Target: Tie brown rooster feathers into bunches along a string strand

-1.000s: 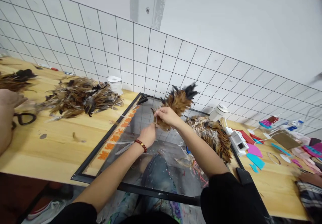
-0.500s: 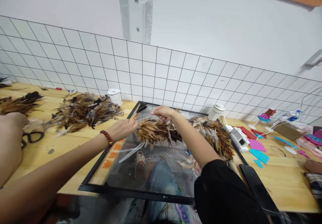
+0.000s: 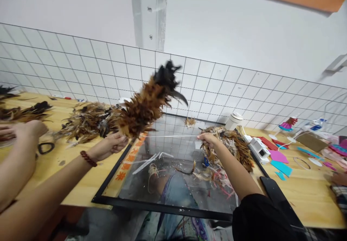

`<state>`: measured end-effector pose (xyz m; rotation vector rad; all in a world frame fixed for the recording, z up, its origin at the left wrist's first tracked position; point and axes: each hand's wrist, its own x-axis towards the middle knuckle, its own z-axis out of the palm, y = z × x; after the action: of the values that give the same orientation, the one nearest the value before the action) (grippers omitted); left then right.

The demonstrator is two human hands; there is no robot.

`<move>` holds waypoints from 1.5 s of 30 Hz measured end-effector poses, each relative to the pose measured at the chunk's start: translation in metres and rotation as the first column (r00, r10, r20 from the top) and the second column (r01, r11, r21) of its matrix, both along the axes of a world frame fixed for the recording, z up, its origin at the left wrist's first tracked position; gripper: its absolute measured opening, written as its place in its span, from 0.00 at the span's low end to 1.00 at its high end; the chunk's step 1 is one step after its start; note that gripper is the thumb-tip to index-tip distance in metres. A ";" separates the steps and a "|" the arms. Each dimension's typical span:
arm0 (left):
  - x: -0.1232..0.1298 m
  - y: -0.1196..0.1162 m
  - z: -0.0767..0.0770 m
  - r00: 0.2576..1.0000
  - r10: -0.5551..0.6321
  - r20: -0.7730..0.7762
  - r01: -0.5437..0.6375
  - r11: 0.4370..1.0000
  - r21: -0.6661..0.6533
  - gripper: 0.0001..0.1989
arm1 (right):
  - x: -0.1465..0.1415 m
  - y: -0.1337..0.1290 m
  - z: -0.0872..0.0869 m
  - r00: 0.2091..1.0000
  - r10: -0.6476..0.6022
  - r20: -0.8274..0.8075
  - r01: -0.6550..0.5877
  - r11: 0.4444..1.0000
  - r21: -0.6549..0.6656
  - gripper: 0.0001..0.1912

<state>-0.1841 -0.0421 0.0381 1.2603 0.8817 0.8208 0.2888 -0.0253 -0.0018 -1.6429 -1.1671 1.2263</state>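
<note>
My left hand point(image 3: 116, 142), with a red beaded bracelet at its wrist, is closed on the lower end of a feather bundle point(image 3: 146, 105). The brown, black-tipped bundle stands tilted up to the right and is blurred. A thin white strip point(image 3: 170, 136) runs from beside the bundle to my right hand point(image 3: 207, 139), whose fingers are closed on its end. Below the strip, more white strips point(image 3: 146, 162) lie on a black-framed glass panel point(image 3: 162, 206). Right of my right hand is a pile of brown feathers point(image 3: 240, 149).
A co-worker's hand point(image 3: 29, 129) is at the far left near black scissors point(image 3: 46, 147). Another feather pile point(image 3: 86, 123) lies left of the panel. A white jar point(image 3: 233, 120), power strip point(image 3: 258, 150) and coloured foam pieces point(image 3: 282, 167) stand or lie at right.
The feather bundle has risen from the glass and now points upward. My left hand has moved left, my right hand right, with the white strip stretched between them.
</note>
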 end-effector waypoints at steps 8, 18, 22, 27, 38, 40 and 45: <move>0.040 0.005 -0.045 0.807 0.368 0.461 -0.151 0.884 -0.442 0.12 | 0.030 -0.038 0.028 0.996 0.055 -0.066 -0.053 0.998 0.035 0.15; 0.060 0.012 -0.064 0.526 0.351 0.775 0.076 0.888 -0.454 0.14 | 0.043 -0.088 0.075 0.978 -0.110 0.179 0.054 0.955 0.291 0.22; 0.073 0.021 -0.065 0.529 0.357 0.770 0.068 0.886 -0.458 0.13 | 0.049 -0.099 0.068 0.971 -0.105 0.217 0.038 0.955 0.294 0.19; 0.082 0.042 -0.068 0.495 0.452 0.742 -0.039 0.865 -0.500 0.16 | 0.009 -0.160 0.079 0.761 0.616 0.204 -0.634 0.772 0.035 0.15; 0.160 0.034 -0.065 0.624 0.356 0.696 0.076 0.859 -0.507 0.14 | -0.037 -0.109 -0.017 0.200 0.353 0.914 -0.696 0.708 -0.121 0.11; 0.171 0.030 -0.062 0.642 0.328 0.693 0.084 0.868 -0.489 0.14 | -0.028 -0.098 -0.022 0.136 0.309 0.941 -0.675 0.724 -0.140 0.10; 0.184 0.023 -0.067 0.691 0.209 0.692 0.121 0.911 -0.395 0.07 | -0.024 -0.066 -0.011 0.581 -0.095 0.808 -0.307 0.894 0.326 0.15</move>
<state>0.0003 -0.0192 -0.0290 0.4429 0.3882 1.0042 0.2651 -0.0912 -0.0131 -1.8100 -1.9572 0.1206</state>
